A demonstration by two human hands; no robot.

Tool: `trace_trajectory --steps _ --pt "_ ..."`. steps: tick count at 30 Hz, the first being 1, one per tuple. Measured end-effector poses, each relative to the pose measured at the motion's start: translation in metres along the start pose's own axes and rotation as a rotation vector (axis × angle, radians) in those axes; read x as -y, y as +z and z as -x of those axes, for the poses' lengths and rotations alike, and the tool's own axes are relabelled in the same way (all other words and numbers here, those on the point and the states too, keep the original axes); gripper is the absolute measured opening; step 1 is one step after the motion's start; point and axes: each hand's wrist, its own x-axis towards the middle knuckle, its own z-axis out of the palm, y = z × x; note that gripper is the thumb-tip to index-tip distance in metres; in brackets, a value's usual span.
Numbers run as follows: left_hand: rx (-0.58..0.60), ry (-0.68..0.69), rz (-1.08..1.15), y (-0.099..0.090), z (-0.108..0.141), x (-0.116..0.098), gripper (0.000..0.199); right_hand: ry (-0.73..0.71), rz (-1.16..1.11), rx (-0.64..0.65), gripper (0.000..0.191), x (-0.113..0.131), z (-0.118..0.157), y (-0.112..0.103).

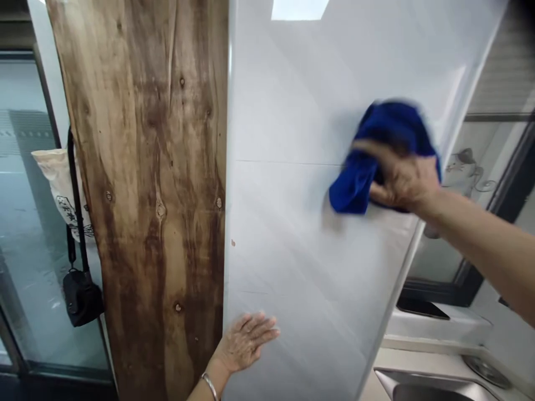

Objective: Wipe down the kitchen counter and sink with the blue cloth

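Note:
A blue cloth (355, 186) is bunched under my right hand (407, 178), which presses it against the glossy white tiled wall (292, 234). Motion smears the cloth and the fingers a little, and part of the cloth drapes down to the left of the hand. Lower down, my left hand (248, 341) rests flat on the same wall near its left edge, fingers stretched out, holding nothing. A silver bangle (209, 385) circles the left wrist.
Left of the wall stands a tall wooden slab (163, 167). Beside it hang a cream tote bag (62, 189) and a black bag (81, 298) before a glass door (25, 234). At lower right are a metal sink (434, 384), a dark flat object (422, 308) on the sill and a window.

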Motion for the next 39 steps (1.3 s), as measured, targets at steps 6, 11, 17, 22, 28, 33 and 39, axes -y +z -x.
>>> trace_trajectory --steps 6,11,17,22,28,33,39 --pt "-0.05 -0.056 0.04 0.017 0.004 -0.012 0.063 0.182 0.148 -0.215 0.072 0.018 -0.1 0.043" --pt "-0.095 -0.057 0.075 0.016 0.004 -0.01 0.061 0.064 0.11 -0.097 0.069 0.094 -0.102 0.092" --pt "-0.065 -0.04 0.1 0.007 0.005 -0.006 0.06 -0.061 0.09 0.143 0.075 0.153 -0.021 0.118" --pt "-0.163 -0.05 0.366 -0.03 0.011 0.023 0.069 -0.268 -0.005 0.316 0.077 0.179 0.081 0.137" --pt "-0.354 -0.231 0.352 -0.106 -0.042 0.097 0.067 -0.541 -0.283 0.475 0.051 0.194 0.226 0.165" --pt "-0.182 -0.259 0.202 -0.129 -0.117 0.135 0.066 -0.801 -0.452 0.627 0.038 0.186 0.342 0.153" --pt "-0.095 -0.193 0.111 -0.135 -0.176 0.169 0.065 -0.815 -0.457 0.718 0.046 0.118 0.355 0.099"
